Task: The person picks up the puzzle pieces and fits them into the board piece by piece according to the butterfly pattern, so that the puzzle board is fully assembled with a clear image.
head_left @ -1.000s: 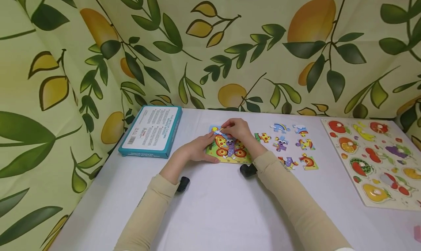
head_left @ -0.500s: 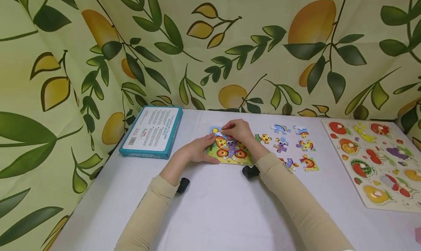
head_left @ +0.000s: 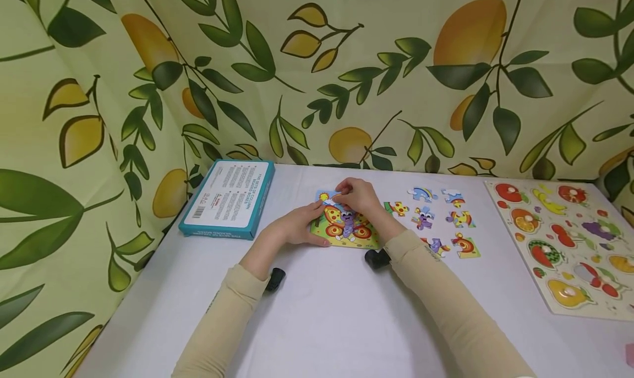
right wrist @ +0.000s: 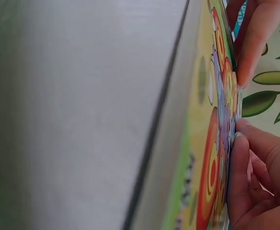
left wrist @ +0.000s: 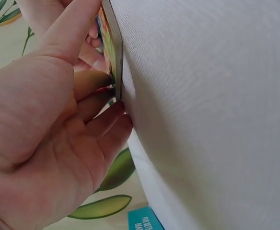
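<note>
A butterfly jigsaw puzzle board [head_left: 349, 237] lies on the white table in the head view. My left hand [head_left: 299, 225] holds its left side, thumb at the near edge and fingers along the far left. The left wrist view shows those curled fingers [left wrist: 109, 132] against the board's edge. At the board's far edge, my right hand [head_left: 360, 196] pinches a small puzzle piece, mostly hidden by the fingers. From the right wrist, thumb and index finger [right wrist: 250, 134] meet close to the board's surface. Several loose puzzle pieces [head_left: 423, 217] lie right of the board.
A teal box [head_left: 228, 199] with a white printed back lies at the left. On the right is a fruit knob puzzle board [head_left: 564, 246]. Black wrist-worn parts [head_left: 377, 258] sit below the wrists. Leaf-patterned cloth [head_left: 317, 92] hangs behind and to the left.
The right fingertips shift slightly at the board's far edge and now cover more of the pinched piece. The left hand and the loose pieces stay put.
</note>
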Tool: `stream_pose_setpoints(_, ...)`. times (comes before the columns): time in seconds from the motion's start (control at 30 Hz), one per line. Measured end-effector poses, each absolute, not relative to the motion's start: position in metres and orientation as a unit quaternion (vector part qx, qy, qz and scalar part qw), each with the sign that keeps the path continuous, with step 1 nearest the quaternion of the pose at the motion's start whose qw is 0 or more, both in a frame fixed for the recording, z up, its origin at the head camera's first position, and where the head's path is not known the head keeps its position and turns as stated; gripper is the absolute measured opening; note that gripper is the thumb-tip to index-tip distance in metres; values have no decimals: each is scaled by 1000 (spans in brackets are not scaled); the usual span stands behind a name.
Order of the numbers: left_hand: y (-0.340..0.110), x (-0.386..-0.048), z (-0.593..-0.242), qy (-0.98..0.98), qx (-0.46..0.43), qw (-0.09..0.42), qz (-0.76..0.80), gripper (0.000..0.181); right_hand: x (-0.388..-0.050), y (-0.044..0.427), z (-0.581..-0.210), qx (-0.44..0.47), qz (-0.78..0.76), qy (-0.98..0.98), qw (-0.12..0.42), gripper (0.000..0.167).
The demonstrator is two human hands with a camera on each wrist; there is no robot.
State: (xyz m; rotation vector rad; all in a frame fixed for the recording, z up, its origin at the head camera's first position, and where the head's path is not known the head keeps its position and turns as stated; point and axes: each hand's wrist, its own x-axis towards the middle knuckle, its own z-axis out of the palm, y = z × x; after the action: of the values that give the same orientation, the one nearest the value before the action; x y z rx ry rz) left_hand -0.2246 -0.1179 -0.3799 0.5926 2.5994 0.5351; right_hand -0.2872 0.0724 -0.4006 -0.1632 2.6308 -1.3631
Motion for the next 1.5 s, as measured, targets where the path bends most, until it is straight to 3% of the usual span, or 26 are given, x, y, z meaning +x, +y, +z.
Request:
stream_pose_setpoints(0.4,-118,-225,-380,933,224,208,191,96,-290,77,-399,-74,-461,876,121,24)
stream_pose_setpoints(1.07,-113,-226,-378,944,227,181,153,89,-288,81,-399,-93,-445,882,122,26)
stream_pose_setpoints(1.2,-113,-226,-379,947,222,181,146,89,-283,100,-392,-103,-452,878,117,30)
stream_pose_setpoints(1.5,-114,-226,-382,947,229,170,147,89,-283,203,-374,-73,-343,936,23,34)
